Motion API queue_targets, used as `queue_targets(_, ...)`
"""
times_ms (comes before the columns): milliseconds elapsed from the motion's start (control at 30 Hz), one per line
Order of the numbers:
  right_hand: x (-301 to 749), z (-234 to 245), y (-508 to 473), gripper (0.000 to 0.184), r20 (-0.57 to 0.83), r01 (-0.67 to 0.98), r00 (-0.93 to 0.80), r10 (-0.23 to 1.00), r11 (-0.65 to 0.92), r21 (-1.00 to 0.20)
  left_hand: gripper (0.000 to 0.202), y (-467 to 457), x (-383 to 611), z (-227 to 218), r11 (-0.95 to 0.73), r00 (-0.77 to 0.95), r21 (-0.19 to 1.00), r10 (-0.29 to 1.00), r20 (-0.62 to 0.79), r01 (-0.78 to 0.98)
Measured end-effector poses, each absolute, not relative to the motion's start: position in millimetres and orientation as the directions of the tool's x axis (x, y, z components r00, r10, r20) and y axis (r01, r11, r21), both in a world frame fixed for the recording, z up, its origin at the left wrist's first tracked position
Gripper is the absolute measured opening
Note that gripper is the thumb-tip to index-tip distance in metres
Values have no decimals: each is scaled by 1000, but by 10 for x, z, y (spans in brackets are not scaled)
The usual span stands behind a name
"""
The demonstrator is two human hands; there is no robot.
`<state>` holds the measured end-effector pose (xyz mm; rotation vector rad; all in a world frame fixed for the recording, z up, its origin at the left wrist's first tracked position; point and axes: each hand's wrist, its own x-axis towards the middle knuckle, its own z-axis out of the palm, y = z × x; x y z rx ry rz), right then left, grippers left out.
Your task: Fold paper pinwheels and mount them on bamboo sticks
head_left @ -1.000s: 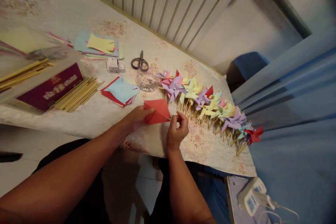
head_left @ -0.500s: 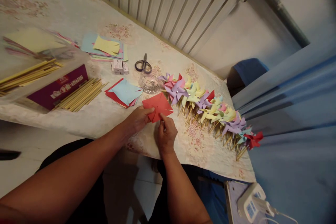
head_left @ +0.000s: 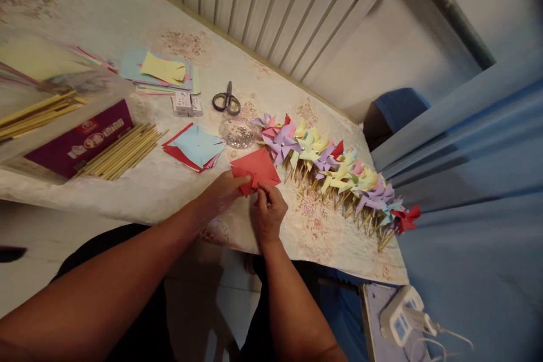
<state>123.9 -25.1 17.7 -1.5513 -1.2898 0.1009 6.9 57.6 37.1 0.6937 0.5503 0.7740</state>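
A red paper square (head_left: pixel 257 167) with cut corners lies on the table's front part. My left hand (head_left: pixel 223 192) pinches its near left edge. My right hand (head_left: pixel 267 212) pinches its near corner with thumb and fingers closed. Just beyond the red square runs a long row of finished paper pinwheels (head_left: pixel 335 172) on sticks, in purple, yellow, pink and red.
A stack of coloured paper squares (head_left: pixel 194 147), a clear dish of pins (head_left: pixel 237 133), scissors (head_left: pixel 227 102), small boxes (head_left: pixel 186 103), bamboo sticks (head_left: pixel 123 153) and a purple box (head_left: pixel 80 138) lie to the left. A radiator (head_left: pixel 263 5) stands behind. A power strip (head_left: pixel 403 317) sits low right.
My right hand has moved left from beside the red square onto its near corner and now pinches it. The left hand has kept its hold.
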Motion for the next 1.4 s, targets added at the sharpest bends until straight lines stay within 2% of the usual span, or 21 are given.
queue_targets(267, 1175, 261, -236, 20, 270, 373, 568, 778, 49, -927, 14, 569, 142, 271, 418, 560, 847, 808, -183, -328)
queue_targets(600, 1106, 328, -191, 17, 6, 55, 674, 739, -41, -998, 17, 504, 179, 339, 386, 550, 871, 818, -171, -303)
queue_targets(767, 1084, 333, -181, 15, -23, 18, 684, 729, -48, -999, 13, 485, 202, 349, 405, 551, 854, 816, -177, -326)
queue_targets(1133, 1081, 298, -173, 15, -43, -56, 694, 719, -6, -998, 19, 472, 242, 330, 386, 546, 873, 819, -175, -298)
queue_targets(1400, 1079, 242, -161, 15, -58, -31, 710, 701, -51, -998, 23, 460, 245, 381, 373, 481, 894, 848, -221, -248)
